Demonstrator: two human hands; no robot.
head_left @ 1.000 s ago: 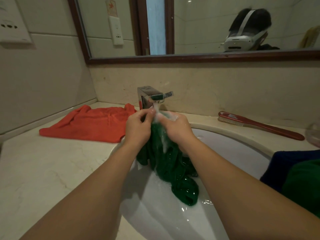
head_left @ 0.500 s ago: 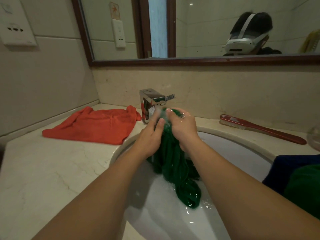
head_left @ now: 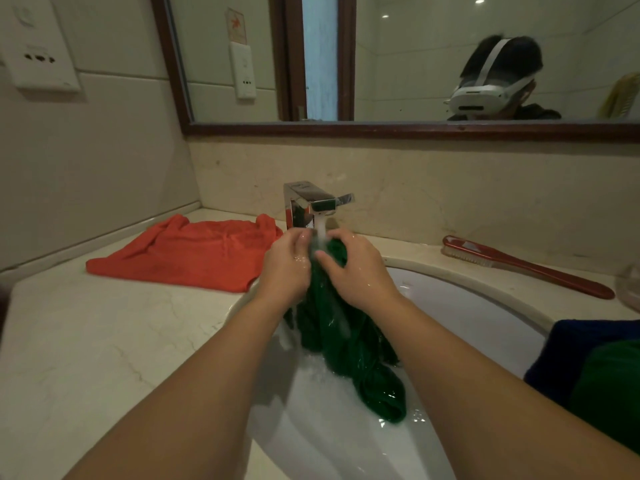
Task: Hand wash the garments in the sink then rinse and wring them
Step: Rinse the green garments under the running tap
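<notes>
A wet dark green garment hangs bunched into the white sink, its lower end lying on the basin floor. My left hand and my right hand both grip its top, side by side, right under the chrome faucet. Water runs from the spout onto the cloth between my hands and down into the basin.
An orange garment lies flat on the marble counter left of the sink. A red-handled scrub brush lies behind the basin at right. Dark blue and green cloth is piled at the right edge. A mirror and wall stand behind.
My hands shifted along the top of the green garment, rubbing it under the stream. The left hand moved back up level with the right. The garment still hangs in the basin.
</notes>
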